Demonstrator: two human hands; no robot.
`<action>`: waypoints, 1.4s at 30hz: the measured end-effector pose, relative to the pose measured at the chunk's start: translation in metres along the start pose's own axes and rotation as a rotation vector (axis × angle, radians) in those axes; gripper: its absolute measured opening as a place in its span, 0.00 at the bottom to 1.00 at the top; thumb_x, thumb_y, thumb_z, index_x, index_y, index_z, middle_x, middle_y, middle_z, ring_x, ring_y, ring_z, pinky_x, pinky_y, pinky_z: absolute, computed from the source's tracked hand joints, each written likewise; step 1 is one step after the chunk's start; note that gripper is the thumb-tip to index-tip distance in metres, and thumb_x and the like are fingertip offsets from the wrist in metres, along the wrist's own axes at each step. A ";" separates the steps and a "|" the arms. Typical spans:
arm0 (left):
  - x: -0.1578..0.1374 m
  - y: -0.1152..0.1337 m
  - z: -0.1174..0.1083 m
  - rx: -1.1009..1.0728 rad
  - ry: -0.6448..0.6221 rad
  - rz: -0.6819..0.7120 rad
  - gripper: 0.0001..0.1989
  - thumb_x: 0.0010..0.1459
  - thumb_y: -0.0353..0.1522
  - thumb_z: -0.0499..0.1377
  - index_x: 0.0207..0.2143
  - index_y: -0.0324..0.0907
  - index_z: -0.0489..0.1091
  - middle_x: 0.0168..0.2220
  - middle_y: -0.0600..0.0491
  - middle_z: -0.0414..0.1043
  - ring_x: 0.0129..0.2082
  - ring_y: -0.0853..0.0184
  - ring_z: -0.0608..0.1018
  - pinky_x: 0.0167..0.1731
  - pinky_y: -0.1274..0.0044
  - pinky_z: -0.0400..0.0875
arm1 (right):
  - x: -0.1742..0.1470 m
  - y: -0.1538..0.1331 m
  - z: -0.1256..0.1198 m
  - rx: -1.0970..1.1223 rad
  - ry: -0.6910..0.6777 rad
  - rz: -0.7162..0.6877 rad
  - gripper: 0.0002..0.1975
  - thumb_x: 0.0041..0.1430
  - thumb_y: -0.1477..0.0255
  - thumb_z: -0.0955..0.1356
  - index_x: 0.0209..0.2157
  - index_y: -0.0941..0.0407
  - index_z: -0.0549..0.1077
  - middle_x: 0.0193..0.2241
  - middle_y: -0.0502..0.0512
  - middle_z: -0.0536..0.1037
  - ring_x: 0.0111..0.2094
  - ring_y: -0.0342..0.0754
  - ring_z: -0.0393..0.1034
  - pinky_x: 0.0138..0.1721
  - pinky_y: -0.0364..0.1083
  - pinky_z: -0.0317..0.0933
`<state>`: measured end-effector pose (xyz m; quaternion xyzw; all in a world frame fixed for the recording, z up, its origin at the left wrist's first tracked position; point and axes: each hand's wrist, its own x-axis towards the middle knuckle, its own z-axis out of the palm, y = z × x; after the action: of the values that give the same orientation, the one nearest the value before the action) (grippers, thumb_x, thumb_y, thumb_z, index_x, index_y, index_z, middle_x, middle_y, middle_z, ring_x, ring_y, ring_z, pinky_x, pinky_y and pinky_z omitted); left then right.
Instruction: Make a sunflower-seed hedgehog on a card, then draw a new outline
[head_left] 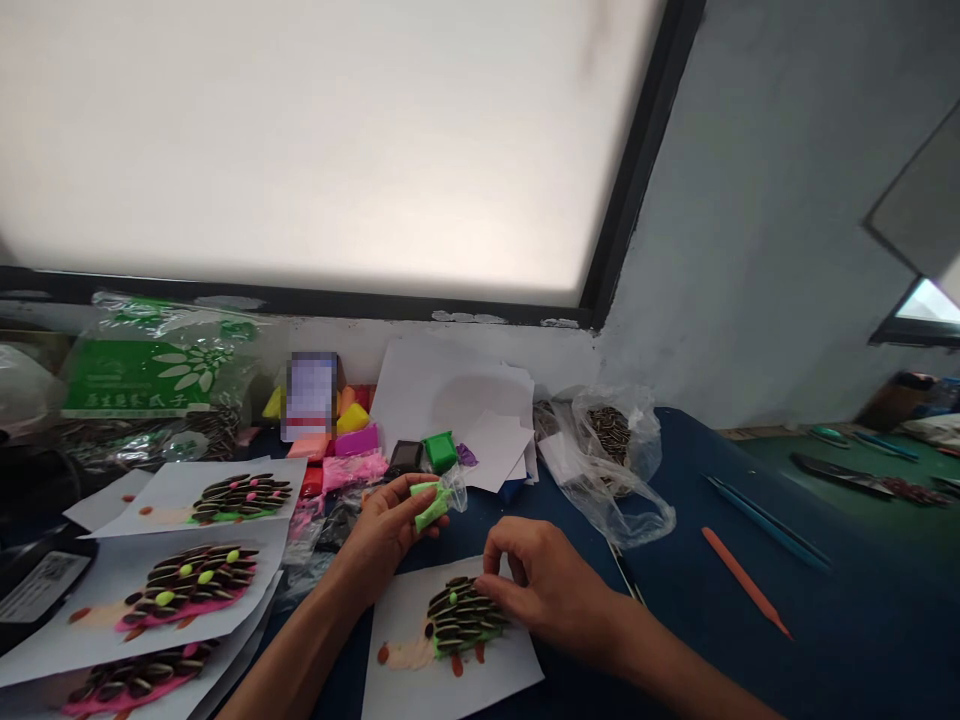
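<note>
My left hand grips a small clear packet of light green modelling clay above the table. My right hand has its thumb and forefinger pinched together over the right side of a hedgehog picture; anything between the fingertips is too small to make out. The picture is on a white sheet, its back covered with striped sunflower seeds over green clay. One light green dot sits on the seeds. The hedgehog has a pale face and reddish-brown nose and feet.
Finished-looking hedgehog sheets overlap at the left. Behind are colourful clay packs, a phone, white paper and a green seed bag. A clear bag of seeds, an orange tool and blue tweezers lie right.
</note>
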<state>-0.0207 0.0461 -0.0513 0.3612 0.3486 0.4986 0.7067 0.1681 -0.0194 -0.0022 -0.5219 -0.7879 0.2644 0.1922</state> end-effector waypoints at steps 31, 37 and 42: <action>0.000 0.000 -0.001 0.005 0.000 0.005 0.23 0.37 0.37 0.74 0.34 0.37 0.72 0.28 0.53 0.75 0.24 0.69 0.77 0.24 0.79 0.70 | 0.003 0.009 0.015 0.077 0.079 -0.065 0.06 0.58 0.78 0.66 0.33 0.57 0.76 0.32 0.52 0.78 0.31 0.44 0.70 0.32 0.41 0.60; 0.000 0.000 0.001 -0.001 0.006 0.008 0.23 0.37 0.37 0.74 0.34 0.37 0.72 0.27 0.53 0.75 0.23 0.69 0.76 0.24 0.79 0.70 | 0.005 0.008 0.016 0.038 0.096 -0.058 0.05 0.56 0.79 0.67 0.32 0.57 0.75 0.31 0.51 0.77 0.30 0.44 0.68 0.32 0.42 0.59; 0.000 0.000 0.001 -0.003 0.008 0.008 0.24 0.36 0.37 0.75 0.34 0.36 0.72 0.27 0.53 0.75 0.23 0.69 0.76 0.24 0.79 0.70 | 0.004 0.009 0.018 0.014 0.098 -0.051 0.06 0.58 0.78 0.66 0.33 0.56 0.75 0.31 0.51 0.78 0.30 0.44 0.69 0.34 0.42 0.59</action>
<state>-0.0200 0.0462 -0.0504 0.3596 0.3494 0.5035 0.7037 0.1620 -0.0165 -0.0217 -0.5126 -0.7887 0.2390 0.2410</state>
